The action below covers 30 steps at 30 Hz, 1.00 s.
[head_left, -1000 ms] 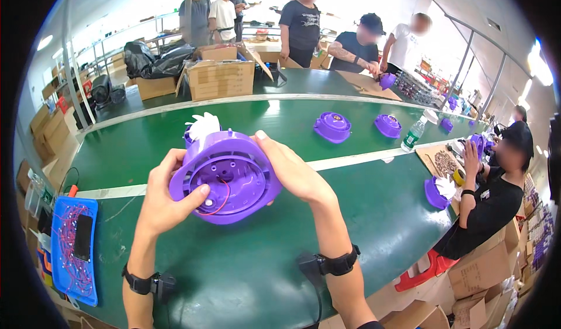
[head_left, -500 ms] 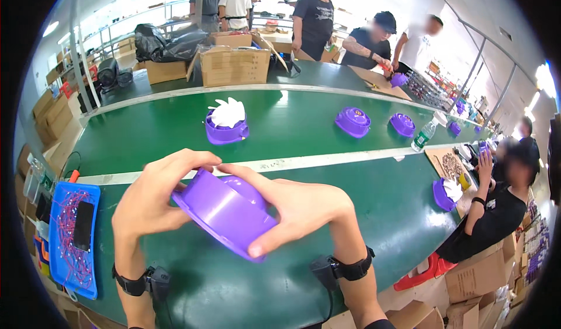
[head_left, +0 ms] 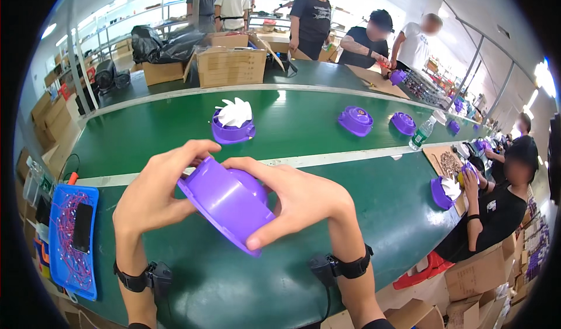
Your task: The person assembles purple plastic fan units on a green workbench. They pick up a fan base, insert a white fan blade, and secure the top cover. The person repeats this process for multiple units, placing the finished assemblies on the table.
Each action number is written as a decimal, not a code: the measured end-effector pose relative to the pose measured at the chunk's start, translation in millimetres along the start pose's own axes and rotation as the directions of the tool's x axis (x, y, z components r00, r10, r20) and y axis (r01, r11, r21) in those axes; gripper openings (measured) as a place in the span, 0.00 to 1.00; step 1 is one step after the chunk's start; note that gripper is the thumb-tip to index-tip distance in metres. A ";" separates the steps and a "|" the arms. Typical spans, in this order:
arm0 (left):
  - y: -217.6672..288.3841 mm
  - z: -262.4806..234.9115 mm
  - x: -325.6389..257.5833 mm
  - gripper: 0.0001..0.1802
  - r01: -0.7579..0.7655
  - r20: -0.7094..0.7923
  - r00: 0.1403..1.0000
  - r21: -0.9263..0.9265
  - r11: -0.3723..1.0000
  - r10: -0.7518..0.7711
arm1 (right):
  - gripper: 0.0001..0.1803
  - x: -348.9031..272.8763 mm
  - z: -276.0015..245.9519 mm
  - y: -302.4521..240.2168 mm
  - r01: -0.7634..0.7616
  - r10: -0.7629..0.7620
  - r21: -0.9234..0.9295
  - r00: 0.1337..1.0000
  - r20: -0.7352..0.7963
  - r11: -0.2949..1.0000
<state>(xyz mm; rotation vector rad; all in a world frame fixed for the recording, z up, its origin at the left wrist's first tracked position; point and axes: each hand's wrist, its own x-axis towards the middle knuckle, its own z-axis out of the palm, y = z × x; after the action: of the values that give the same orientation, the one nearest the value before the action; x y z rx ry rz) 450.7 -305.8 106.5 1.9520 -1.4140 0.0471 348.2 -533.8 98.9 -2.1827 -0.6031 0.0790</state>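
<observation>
1. a purple housing point(head_left: 228, 203) hangs tilted in both hands at the centre of the frame, over the green worktop point(head_left: 234, 288).
2. the left hand point(head_left: 149, 188) has its fingers clamped on the housing's upper-left end.
3. the right hand point(head_left: 310, 203) has its fingers clamped on the right side, thumb on the lower rim.
4. at the frame's left edge, a blue tray point(head_left: 56, 229) carries red wires point(head_left: 69, 262) and a black slab point(head_left: 82, 228).
5. at upper centre, a white fan point(head_left: 235, 112) sits on a second purple housing point(head_left: 232, 134).
</observation>
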 end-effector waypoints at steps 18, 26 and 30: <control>-12.5 7.7 -14.5 0.45 0.150 0.473 0.868 0.038 0.988 -0.150 | 0.48 3.8 18.7 -12.1 -0.308 0.359 -0.315 0.926 0.118 0.898; -16.5 14.5 -16.3 0.44 0.132 0.496 0.857 0.054 0.990 -0.142 | 0.48 1.7 21.1 -11.3 -0.359 0.416 -0.346 0.903 0.105 0.867; -14.1 11.3 -17.1 0.44 0.127 0.517 0.846 0.042 0.991 -0.130 | 0.47 2.5 21.7 -13.1 -0.389 0.451 -0.355 0.886 0.110 0.850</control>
<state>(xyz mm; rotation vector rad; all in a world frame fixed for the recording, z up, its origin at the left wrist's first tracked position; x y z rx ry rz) 451.6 -296.2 83.6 2.1568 -1.6030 -0.5833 339.6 -510.0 95.3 -2.6212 -0.2327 0.4579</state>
